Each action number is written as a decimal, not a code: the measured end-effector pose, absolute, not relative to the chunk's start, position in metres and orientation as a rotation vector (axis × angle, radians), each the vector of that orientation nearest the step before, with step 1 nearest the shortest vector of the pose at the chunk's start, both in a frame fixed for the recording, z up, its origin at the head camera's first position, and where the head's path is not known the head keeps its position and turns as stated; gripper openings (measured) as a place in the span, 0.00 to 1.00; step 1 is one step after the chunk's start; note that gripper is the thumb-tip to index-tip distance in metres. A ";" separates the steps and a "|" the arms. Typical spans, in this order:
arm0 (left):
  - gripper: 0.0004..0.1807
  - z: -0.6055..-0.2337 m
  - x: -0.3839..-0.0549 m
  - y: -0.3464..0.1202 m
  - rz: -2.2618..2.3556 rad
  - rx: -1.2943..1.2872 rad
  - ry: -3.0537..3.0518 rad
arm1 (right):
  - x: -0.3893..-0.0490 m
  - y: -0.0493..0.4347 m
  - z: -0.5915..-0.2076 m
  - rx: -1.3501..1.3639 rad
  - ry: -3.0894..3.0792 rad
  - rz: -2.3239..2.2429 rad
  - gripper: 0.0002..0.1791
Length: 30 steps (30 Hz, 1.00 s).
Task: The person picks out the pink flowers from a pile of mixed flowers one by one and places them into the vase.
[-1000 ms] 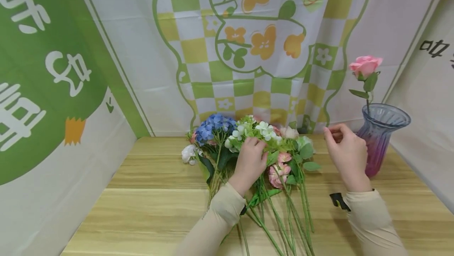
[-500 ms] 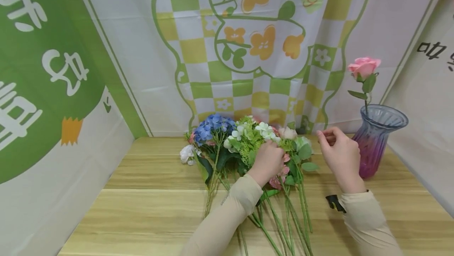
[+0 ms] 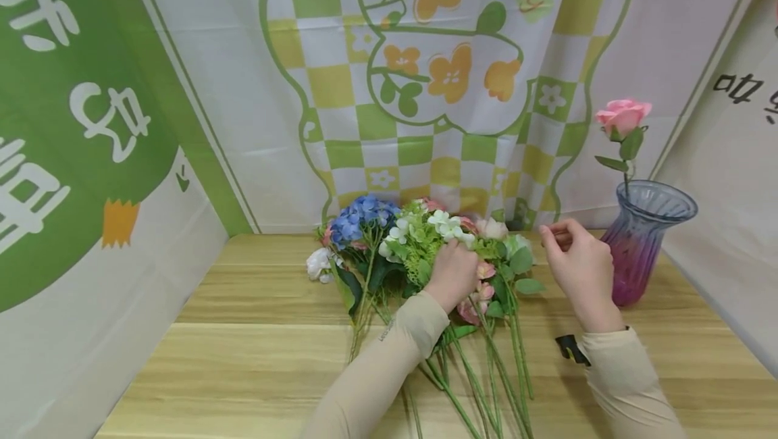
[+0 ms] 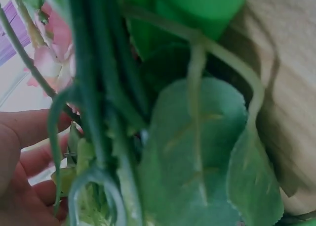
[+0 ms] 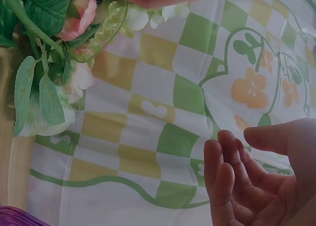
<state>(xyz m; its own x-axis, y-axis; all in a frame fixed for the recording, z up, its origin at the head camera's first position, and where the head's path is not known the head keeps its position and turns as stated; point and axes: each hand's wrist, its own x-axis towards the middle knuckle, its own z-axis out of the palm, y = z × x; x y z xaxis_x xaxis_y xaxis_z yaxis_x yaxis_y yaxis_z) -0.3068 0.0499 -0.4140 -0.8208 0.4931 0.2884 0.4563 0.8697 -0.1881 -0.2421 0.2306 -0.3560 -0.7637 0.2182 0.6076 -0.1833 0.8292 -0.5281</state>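
My left hand [image 3: 452, 273] is in the middle of a heap of artificial flowers, its fingers curled round a thin flower stem [image 4: 37, 77] just below a white-and-green flower [image 3: 446, 225]. In the left wrist view, green stems and broad leaves [image 4: 192, 137] partly cover the fingers. A pink flower [image 3: 477, 304] lies right beside this hand, and a blue hydrangea [image 3: 365, 219] is farther left. My right hand [image 3: 580, 270] hovers with nothing in it, fingers loosely bent, just left of the glass vase [image 3: 635, 256]. A single pink rose [image 3: 624, 118] stands upright in that vase.
The flowers lie on a wooden table [image 3: 243, 371], their long stems [image 3: 480, 385] pointing towards the front edge. A white flower [image 3: 319, 265] marks the heap's left end. Behind hangs a checked green-and-yellow cloth [image 3: 425, 148], close to the table's back edge.
My left hand has moved right across the heap, then slightly back left, with the white-and-green flower shifting left beside it. The right hand holds nearly the same pose near the vase.
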 end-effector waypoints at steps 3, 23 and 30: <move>0.12 -0.413 -0.308 0.050 0.151 -0.675 -2.745 | -0.242 0.231 -0.355 -0.033 -2.311 0.757 0.16; 0.07 -0.402 -0.323 0.068 -0.044 -0.257 -3.080 | -0.241 0.237 -0.353 -0.064 -2.334 0.773 0.17; 0.09 -0.394 -0.328 0.072 -0.174 -0.105 -3.205 | -0.241 0.237 -0.353 -0.044 -2.334 0.782 0.17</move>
